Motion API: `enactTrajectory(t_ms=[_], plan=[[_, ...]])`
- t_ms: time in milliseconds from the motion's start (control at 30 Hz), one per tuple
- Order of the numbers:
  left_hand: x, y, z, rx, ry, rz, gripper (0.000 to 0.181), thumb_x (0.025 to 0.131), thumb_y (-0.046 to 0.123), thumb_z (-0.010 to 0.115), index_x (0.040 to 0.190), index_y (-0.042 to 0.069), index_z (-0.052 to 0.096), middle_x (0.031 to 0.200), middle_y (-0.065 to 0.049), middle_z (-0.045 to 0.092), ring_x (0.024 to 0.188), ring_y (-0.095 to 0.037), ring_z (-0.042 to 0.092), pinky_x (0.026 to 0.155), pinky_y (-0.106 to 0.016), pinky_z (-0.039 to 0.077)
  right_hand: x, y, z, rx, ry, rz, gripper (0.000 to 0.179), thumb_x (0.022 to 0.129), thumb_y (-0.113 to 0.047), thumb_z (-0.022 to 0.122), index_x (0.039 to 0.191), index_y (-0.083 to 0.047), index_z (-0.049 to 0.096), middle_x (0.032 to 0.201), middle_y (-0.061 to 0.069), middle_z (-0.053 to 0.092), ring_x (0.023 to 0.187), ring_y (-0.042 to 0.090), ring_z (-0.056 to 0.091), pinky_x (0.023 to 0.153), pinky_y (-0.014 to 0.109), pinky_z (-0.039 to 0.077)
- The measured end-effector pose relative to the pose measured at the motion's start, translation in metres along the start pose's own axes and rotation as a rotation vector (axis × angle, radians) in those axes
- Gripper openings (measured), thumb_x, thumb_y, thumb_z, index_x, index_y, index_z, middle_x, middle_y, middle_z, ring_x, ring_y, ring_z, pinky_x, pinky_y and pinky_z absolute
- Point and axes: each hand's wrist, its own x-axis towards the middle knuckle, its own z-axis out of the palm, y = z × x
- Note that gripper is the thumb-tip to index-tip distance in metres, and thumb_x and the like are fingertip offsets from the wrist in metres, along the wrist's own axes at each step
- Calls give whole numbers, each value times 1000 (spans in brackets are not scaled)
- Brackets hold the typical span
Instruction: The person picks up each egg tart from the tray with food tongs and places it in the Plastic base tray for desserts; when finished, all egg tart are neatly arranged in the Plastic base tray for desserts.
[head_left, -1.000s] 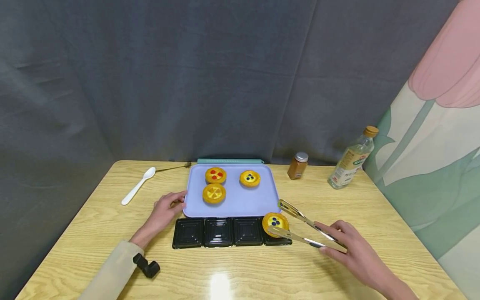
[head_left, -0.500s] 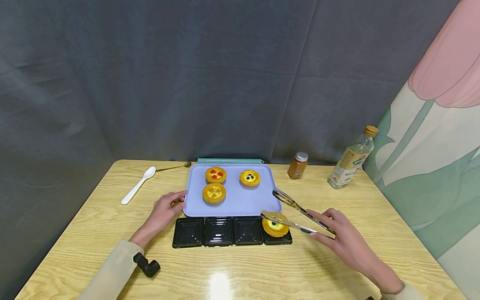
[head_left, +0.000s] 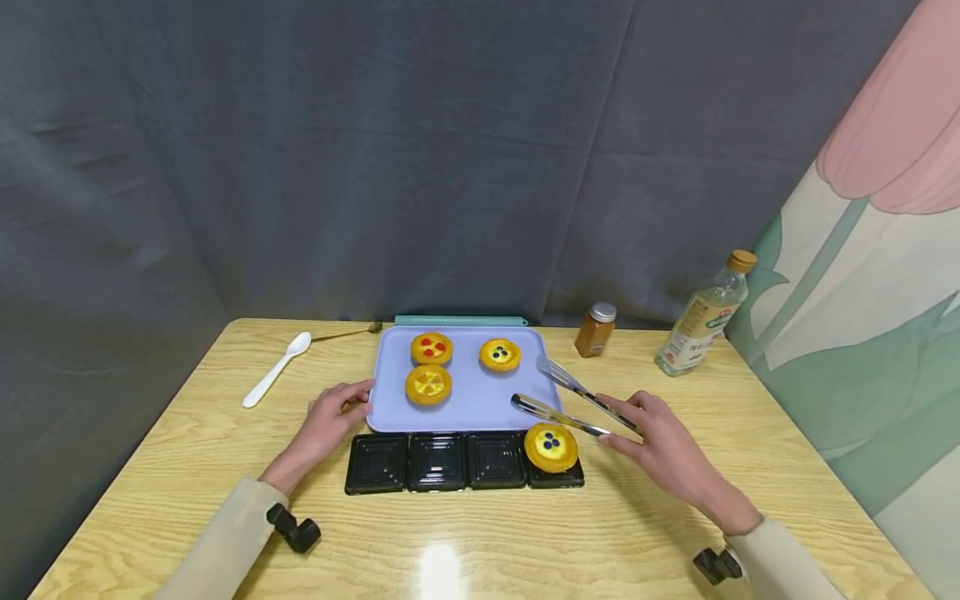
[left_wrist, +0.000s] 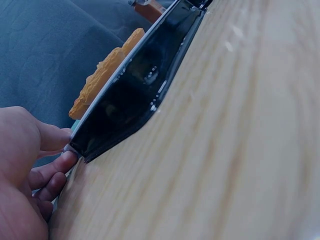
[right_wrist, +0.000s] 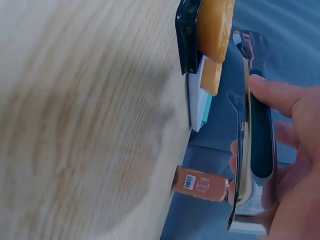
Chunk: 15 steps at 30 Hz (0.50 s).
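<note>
My right hand (head_left: 660,446) grips metal tongs (head_left: 573,387), whose arms stand spread apart over the right side of the lavender tray (head_left: 480,408). Dark grip panels on the tongs show in the right wrist view. Nothing is between their tips. My left hand (head_left: 332,422) pinches the tray's left edge between thumb and fingers, seen close up in the left wrist view. On the tray lie a tart with red topping (head_left: 431,348), a tart with orange wedges (head_left: 428,386) and a blueberry tart (head_left: 499,356). Another blueberry tart (head_left: 551,447) sits in the rightmost compartment of the black tray (head_left: 437,463).
A white spoon (head_left: 276,371) lies at the left, with a thin dark utensil (head_left: 348,335) behind it. Behind the lavender tray is a teal strip (head_left: 461,321). A spice jar (head_left: 596,331) and a tilted-looking clear bottle (head_left: 705,317) stand at the back right.
My right hand has moved the tongs up and left, away from the blueberry tart in the black tray and over the lavender tray's right side. My left hand has stayed put.
</note>
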Motion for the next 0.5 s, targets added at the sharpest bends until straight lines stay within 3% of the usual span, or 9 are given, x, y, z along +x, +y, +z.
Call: enactTrajectory(t_ms=[500], plan=[[1,-1,0,-2,6,19,44,101,12,62,141,-3,56,111,-10,65,114,-35,53,100,-58,23,27,11,16,24,-28,-8,53,90,-24,79,139,-8,63,86,6,48,75,17,37,65,32,31]])
